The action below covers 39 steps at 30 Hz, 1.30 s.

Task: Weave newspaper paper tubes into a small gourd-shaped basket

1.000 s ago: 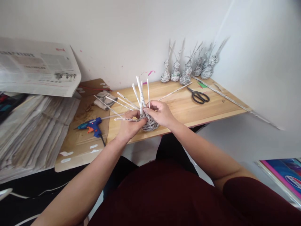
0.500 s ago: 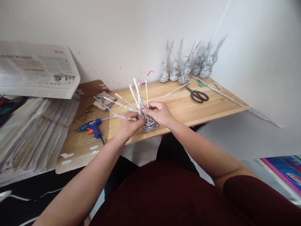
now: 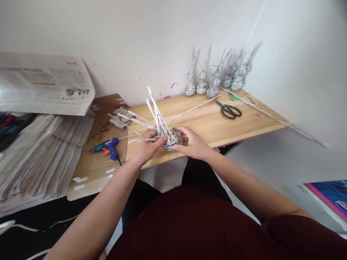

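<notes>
A round woven newspaper piece [image 3: 175, 138] stands at the table's front edge, with several rolled paper sticks [image 3: 156, 108] poking up and out to the left. My left hand [image 3: 148, 146] grips its left side, thumb on the weave near the base of the sticks. Around the right side curves my right hand [image 3: 193, 143], thumb low at the front and fingers behind. Both hands hold the piece between them. The far fingers of each hand are partly hidden by it.
Several finished woven figures [image 3: 214, 85] line the wall. Black-handled scissors [image 3: 229, 110] and long paper sticks [image 3: 257, 110] lie on the wooden table [image 3: 206, 122]. To the left are a blue glue gun [image 3: 110, 148] on cardboard, a cloth [image 3: 120, 119] and stacked newspapers [image 3: 51, 155].
My right hand has moved from the upright sticks down to the right side of the woven piece. The sticks now lean further left. My left hand keeps its hold.
</notes>
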{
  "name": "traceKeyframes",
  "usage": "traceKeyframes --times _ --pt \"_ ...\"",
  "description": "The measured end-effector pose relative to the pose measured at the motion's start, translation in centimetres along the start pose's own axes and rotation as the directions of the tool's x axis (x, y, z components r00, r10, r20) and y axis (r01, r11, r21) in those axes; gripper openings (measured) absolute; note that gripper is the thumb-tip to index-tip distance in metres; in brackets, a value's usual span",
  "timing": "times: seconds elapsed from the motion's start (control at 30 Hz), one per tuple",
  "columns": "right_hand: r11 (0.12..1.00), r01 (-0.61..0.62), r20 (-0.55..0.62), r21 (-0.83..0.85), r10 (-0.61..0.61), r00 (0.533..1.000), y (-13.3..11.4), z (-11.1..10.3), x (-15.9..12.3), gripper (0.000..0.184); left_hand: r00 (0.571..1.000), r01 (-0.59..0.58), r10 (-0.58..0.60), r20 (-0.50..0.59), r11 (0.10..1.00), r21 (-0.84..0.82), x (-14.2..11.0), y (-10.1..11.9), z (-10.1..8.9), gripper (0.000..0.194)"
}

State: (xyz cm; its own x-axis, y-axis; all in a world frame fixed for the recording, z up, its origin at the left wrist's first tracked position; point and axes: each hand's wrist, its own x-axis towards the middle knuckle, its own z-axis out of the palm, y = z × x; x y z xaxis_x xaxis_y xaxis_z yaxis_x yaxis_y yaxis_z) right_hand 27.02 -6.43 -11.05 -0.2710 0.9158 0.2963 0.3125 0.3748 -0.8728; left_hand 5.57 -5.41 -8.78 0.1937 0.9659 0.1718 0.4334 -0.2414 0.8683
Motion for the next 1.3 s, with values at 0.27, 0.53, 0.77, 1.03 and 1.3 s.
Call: traceKeyframes --times 0.27,0.53,0.77,1.03,1.3 --pt "0.955 0.267 -0.134 -0.129 -0.283 0.95 -1.9 1.5 -0.9 0.056 0.992 -0.089 0.098 0.083 0.99 -0.106 -0.6 1.2 -1.8 0.031" --pt "0.894 0.372 -0.065 -0.248 -0.399 0.915 -3.4 2.3 -0.8 0.046 0.995 -0.087 0.093 0.043 0.989 -0.122 -1.7 2.1 -3.4 0.034" --pt "0.88 0.4 -0.052 -0.258 -0.426 0.903 -3.9 3.4 -0.6 0.042 0.993 -0.108 0.103 -0.054 0.99 -0.091 -2.7 1.5 -4.1 0.024" --pt "0.984 0.152 -0.13 0.094 -0.139 0.982 -5.2 4.1 0.3 0.019 0.991 -0.113 0.109 -0.082 0.992 -0.052 -3.1 0.3 -4.9 0.023" --pt "0.996 0.046 -0.18 0.076 -0.031 0.983 -5.0 5.3 1.0 0.02 0.986 -0.122 0.119 -0.118 0.992 -0.015 -3.1 0.6 -3.7 0.018"
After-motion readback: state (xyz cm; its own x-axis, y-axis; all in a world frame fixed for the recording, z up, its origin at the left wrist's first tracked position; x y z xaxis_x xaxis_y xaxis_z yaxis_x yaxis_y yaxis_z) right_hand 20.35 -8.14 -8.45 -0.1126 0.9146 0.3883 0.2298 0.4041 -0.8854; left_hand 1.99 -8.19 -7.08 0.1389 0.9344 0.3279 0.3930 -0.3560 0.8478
